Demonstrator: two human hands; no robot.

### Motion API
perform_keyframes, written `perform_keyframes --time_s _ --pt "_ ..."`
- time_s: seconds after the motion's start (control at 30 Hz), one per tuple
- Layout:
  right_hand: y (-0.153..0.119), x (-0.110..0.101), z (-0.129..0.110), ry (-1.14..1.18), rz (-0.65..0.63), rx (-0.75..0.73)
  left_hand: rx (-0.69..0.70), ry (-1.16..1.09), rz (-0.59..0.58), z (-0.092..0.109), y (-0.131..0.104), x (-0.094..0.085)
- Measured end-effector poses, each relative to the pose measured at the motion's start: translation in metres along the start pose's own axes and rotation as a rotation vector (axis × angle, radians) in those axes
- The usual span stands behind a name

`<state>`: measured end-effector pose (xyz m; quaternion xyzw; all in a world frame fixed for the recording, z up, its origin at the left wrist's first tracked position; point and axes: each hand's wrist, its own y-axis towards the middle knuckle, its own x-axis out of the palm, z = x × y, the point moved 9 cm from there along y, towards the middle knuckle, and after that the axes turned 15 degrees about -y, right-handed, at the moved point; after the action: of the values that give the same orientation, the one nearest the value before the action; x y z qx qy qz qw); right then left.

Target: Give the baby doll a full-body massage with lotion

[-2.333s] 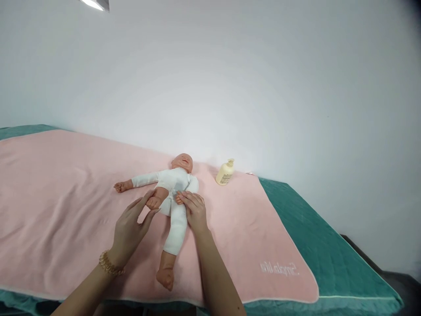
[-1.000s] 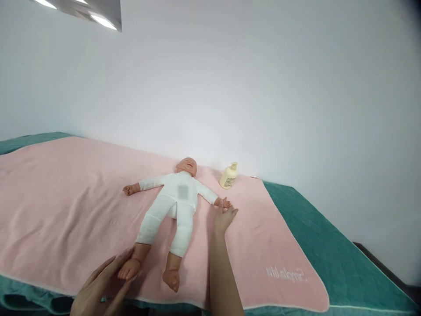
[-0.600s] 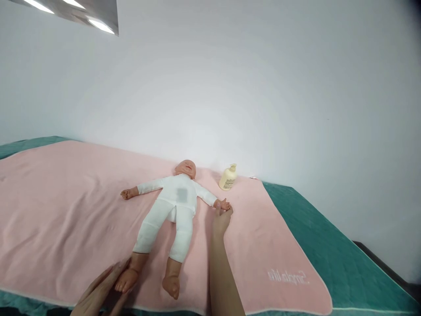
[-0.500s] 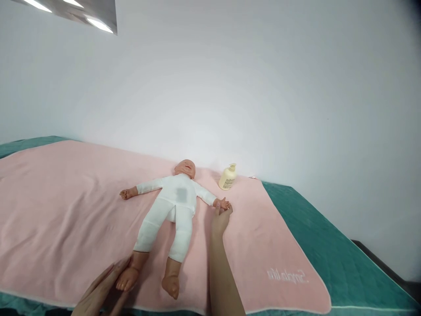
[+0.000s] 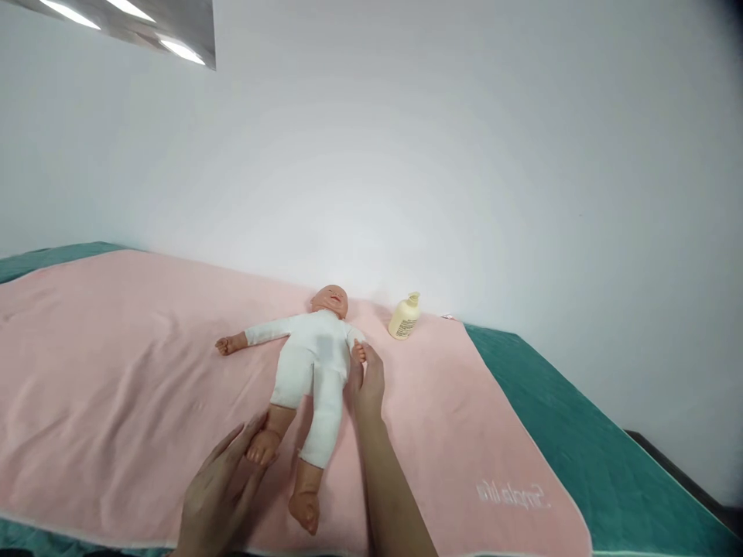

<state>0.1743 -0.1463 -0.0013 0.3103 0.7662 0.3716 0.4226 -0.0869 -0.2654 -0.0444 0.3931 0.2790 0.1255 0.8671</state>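
A baby doll (image 5: 319,348) with a white cloth body lies on its back on a pink blanket (image 5: 156,333), head toward the wall. My left hand (image 5: 224,472) is closed around the doll's foot at the left, thumb under it and fingers along its outer side; that leg is bent up toward the belly. My right hand (image 5: 368,379) grips the doll's small hand at the right and holds it close against the torso. The doll's other arm stretches out to the left, and its other leg lies straight.
A pale yellow pump bottle (image 5: 404,317) stands on the blanket right of the doll's head. Under the blanket a green quilted cover (image 5: 557,418) shows at the edges. A white wall (image 5: 371,155) rises behind. A dark edge (image 5: 679,468) runs along the right side.
My left hand has pushed the doll's foot up toward its body, bending the leg. My right hand has brought the doll's hand inward from the outstretched position to its side.
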Motion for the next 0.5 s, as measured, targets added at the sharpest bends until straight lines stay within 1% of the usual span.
perform_keyframes --time_s 0.1,0.17,0.23,0.3,0.4,0.5 --pt "-0.004 0.001 -0.027 -0.058 0.047 -0.242 0.012 -0.007 0.039 0.009 0.021 0.002" --pt "-0.007 0.003 -0.038 -0.081 0.037 -0.345 -0.018 -0.005 0.065 0.013 0.035 0.003" --pt "-0.007 0.006 -0.041 -0.092 -0.008 -0.375 -0.073 -0.022 0.078 0.013 0.047 0.004" --pt "-0.006 0.008 -0.043 -0.096 -0.047 -0.376 -0.124 -0.057 0.062 0.012 0.059 0.008" --pt "-0.007 0.008 -0.047 -0.088 -0.064 -0.400 -0.175 -0.097 0.022 0.008 0.072 0.014" --pt "-0.008 0.010 -0.050 -0.091 -0.088 -0.422 -0.210 -0.123 -0.002 0.004 0.081 0.018"
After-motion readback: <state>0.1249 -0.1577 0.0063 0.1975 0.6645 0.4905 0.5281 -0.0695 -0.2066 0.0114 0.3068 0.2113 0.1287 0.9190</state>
